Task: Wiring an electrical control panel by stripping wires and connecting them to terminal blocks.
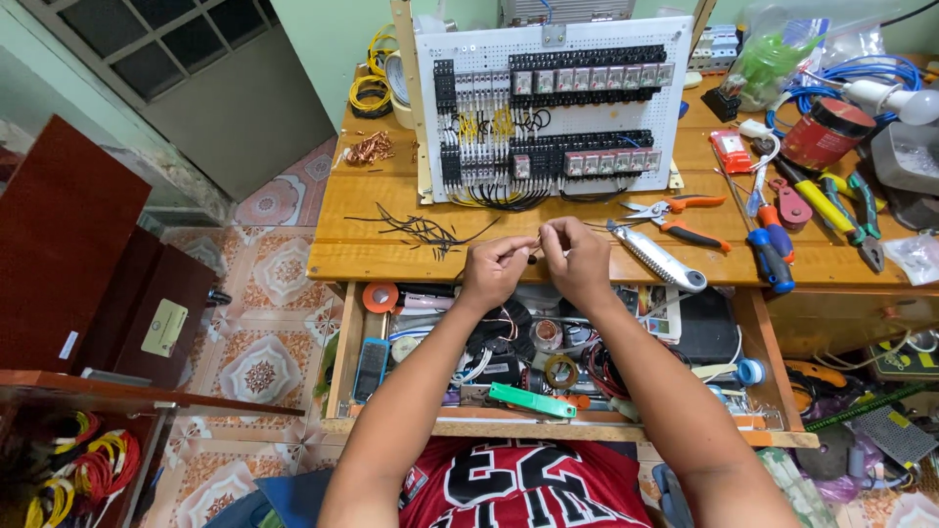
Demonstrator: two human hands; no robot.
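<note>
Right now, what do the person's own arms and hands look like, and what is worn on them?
Both forearms are bare: no sleeves reach them, and the left hand and right hand wear no gloves. No watch, ring or wristband can be made out. The only clothing in view is a red jersey with large black-and-white characters, at the bottom edge.

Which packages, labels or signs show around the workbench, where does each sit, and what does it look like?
Red cylindrical can: back right of the bench, dark lid and paper band.
Small red packet: right of the white relay panel, flat, rectangular.
Clear plastic bag: back right corner, green contents.
Pale yellow label: on the dark brown cabinet at left, rectangular.
No screens visible.
</note>
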